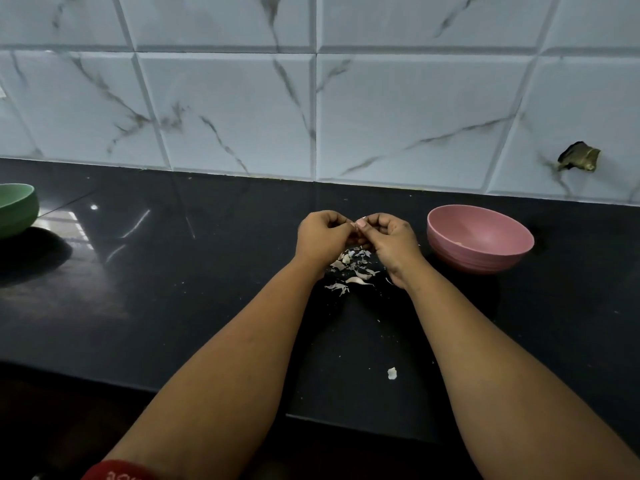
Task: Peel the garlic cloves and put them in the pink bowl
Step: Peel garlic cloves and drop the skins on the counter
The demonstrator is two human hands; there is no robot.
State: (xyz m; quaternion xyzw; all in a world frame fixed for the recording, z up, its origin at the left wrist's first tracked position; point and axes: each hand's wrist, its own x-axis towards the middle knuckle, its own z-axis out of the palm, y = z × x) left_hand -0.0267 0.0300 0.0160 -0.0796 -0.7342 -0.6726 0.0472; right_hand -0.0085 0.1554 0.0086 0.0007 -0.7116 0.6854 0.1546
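Garlic clove, barely visible, pinched between left hand and right hand over peel scraps, probably mid-peel; pink bowl just beside for drop.

Both hands meet mid-surface, left hand touching right hand at the fingertips, a garlic clove pinched between them. Garlic skins lie on the surface directly below the hands. Bowl sits just right of the right hand. Second bowl at far left edge. One stray skin piece lies nearer the front edge. Tiled wall behind.
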